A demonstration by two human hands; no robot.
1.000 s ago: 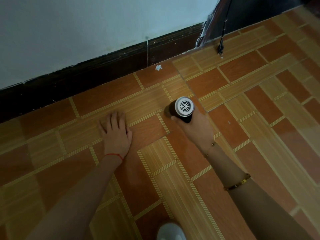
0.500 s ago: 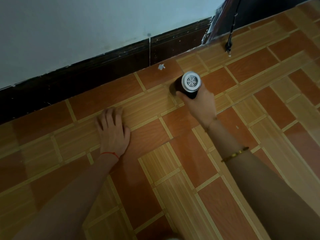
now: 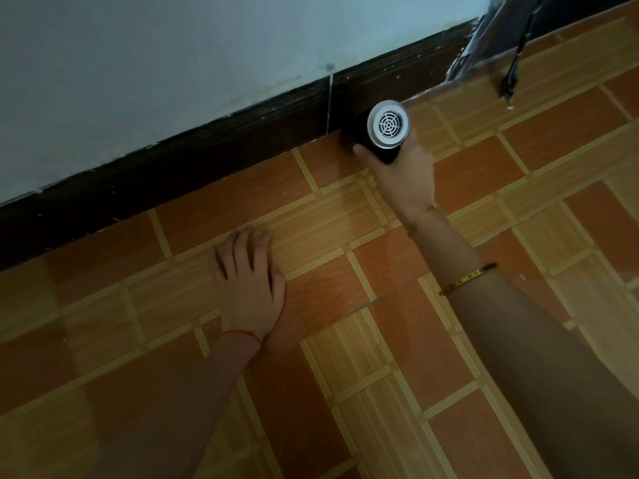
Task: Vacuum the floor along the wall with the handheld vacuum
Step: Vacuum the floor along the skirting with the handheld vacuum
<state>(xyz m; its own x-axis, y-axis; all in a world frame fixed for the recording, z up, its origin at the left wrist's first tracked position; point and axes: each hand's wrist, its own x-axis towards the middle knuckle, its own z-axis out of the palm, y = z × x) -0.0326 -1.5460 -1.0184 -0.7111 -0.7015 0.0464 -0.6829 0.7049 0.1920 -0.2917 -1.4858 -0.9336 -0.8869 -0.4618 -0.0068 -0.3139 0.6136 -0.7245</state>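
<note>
The handheld vacuum [image 3: 386,130] is a short black cylinder with a silver round vent grille facing me. My right hand [image 3: 404,174] grips its body and holds its front end down against the floor, right at the dark skirting board [image 3: 214,160] below the pale wall [image 3: 173,63]. The nozzle end is hidden behind the vacuum's body. My left hand [image 3: 247,288] lies flat, palm down, on the orange and tan tiled floor [image 3: 345,340], fingers pointing toward the wall, about a tile's width from the skirting.
A dark cable with a plug end [image 3: 510,83] hangs down to the floor at the upper right, beside a dark reddish object [image 3: 480,57] at the end of the skirting. Patterned tiles extend right and toward me.
My right hand has pushed the vacuum forward across the floor to the skirting board, covering the spot where a small white scrap lay. The left hand stays flat on the tiles.
</note>
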